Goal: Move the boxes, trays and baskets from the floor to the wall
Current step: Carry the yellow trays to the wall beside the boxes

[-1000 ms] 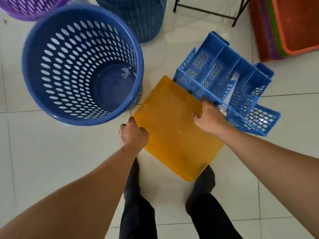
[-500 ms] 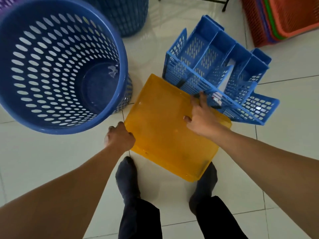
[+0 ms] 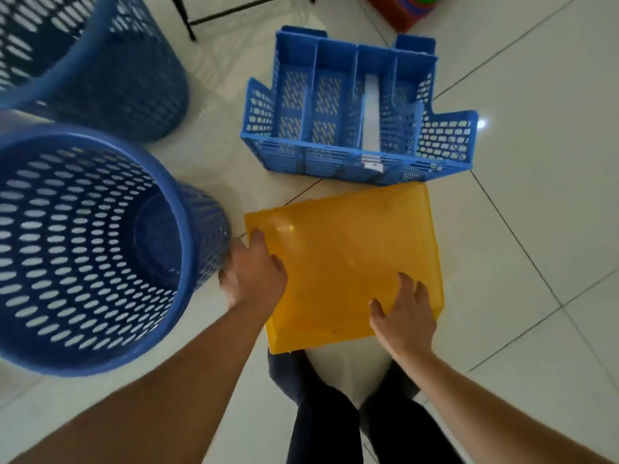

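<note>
You stand on a pale tiled floor (image 3: 522,229), looking down past your arms and dark trouser legs.

Largest, at the left edge of the view, is a round blue perforated plastic basket (image 3: 83,249), upright; nothing is visible in it. A second, darker blue perforated basket (image 3: 134,78) stands behind it toward the far left corner.

Farther ahead sits a blue slotted plastic organiser tray with upright dividers (image 3: 358,108). One middle compartment holds a flat white item; the others look empty.

Just in front of your feet is the flat yellow translucent plastic tray (image 3: 345,259), its far edge just beside the blue organiser and its left side near the basket.

Your left hand (image 3: 254,272) curls over the tray's left edge, thumb on top, a closed grip on the rim. Your right hand (image 3: 405,313) rests spread on the near right corner, fingers open, not yet gripping.

Hook your right fingers under that edge before lifting, and raise both sides evenly so the thin tray does not flex or knock the basket.
</note>
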